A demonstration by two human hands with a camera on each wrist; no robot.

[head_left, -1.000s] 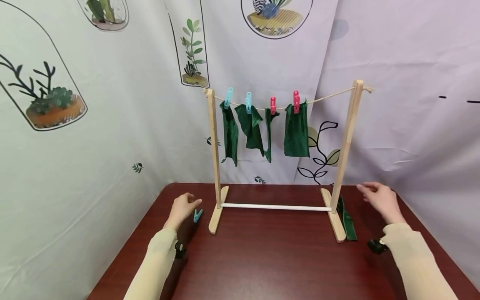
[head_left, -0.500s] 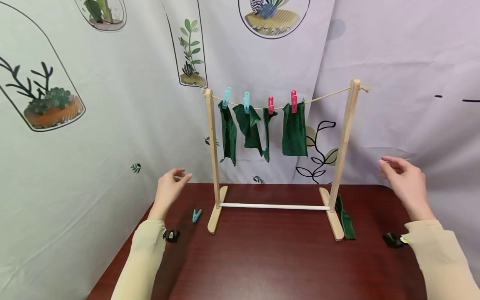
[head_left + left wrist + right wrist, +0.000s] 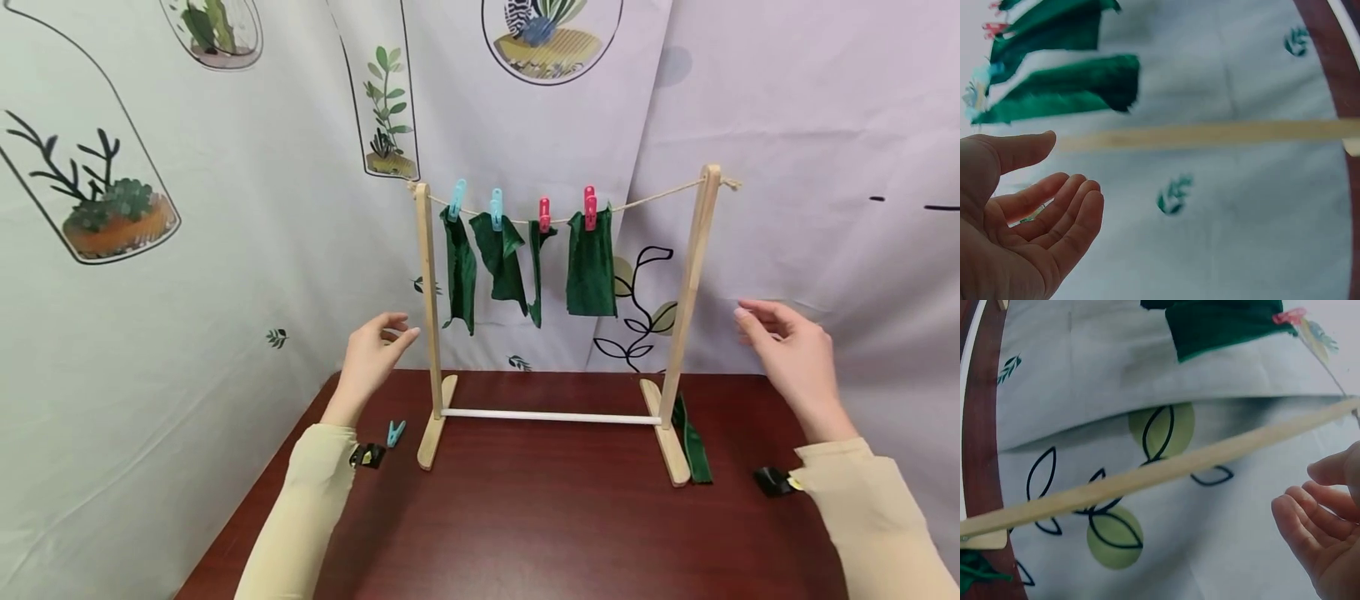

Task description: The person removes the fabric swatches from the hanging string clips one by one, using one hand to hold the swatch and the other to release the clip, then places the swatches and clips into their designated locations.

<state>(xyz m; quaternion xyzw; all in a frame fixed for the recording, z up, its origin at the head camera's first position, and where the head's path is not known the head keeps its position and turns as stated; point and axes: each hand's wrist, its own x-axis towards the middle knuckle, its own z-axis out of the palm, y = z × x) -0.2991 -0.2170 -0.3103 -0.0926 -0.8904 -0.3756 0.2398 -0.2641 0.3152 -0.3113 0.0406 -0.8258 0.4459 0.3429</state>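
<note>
Wooden rack [image 3: 688, 292] stands upright between the two hands, its line [image 3: 656, 198] strung above their level. Four green cloths [image 3: 592, 275] hang from it, pinned by blue clips [image 3: 457, 202] and red clips [image 3: 590, 212].

Left hand [image 3: 371, 357]: fingers loosely bent, thumb well apart from them, grasping nothing; near the rack's post on that side. Right hand [image 3: 798, 360]: same relaxed curl, nothing held, outside the opposite post, apart from it.

Below left hand, a loose blue clip [image 3: 395, 433] on the dark red counter [image 3: 540, 517]. Below right hand, toward the rack, a green strip [image 3: 697, 454] beside the foot. Plant-printed backdrop [image 3: 225, 208] beyond both hands.
</note>
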